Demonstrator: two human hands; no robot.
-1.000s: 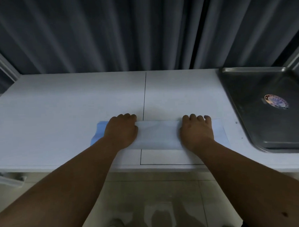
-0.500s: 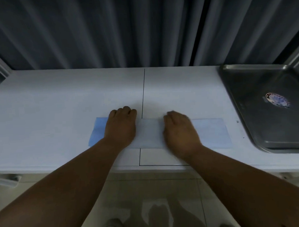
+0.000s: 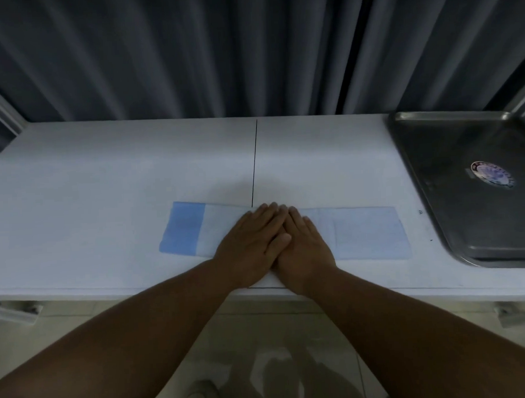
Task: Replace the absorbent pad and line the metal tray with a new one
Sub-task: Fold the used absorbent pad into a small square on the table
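A folded absorbent pad [image 3: 368,231], pale white-blue with a brighter blue strip at its left end, lies flat as a long band near the front edge of the white table [image 3: 104,181]. My left hand [image 3: 252,244] and my right hand [image 3: 305,245] press flat on the pad's middle, side by side and touching, fingers straight and pointing away from me. The bare metal tray [image 3: 451,148] sits at the table's right end with a round sticker [image 3: 492,178] on its bottom. Nothing lines the tray.
Dark curtains hang right behind the table. A thin seam [image 3: 255,160] runs down the tabletop's middle. Metal frame posts stand at the far left and far right. Tiled floor and my shoes show below the table's front edge.
Both hands slid inward along the pad from its two ends and now meet at its middle. The pad's raised left end has flattened.
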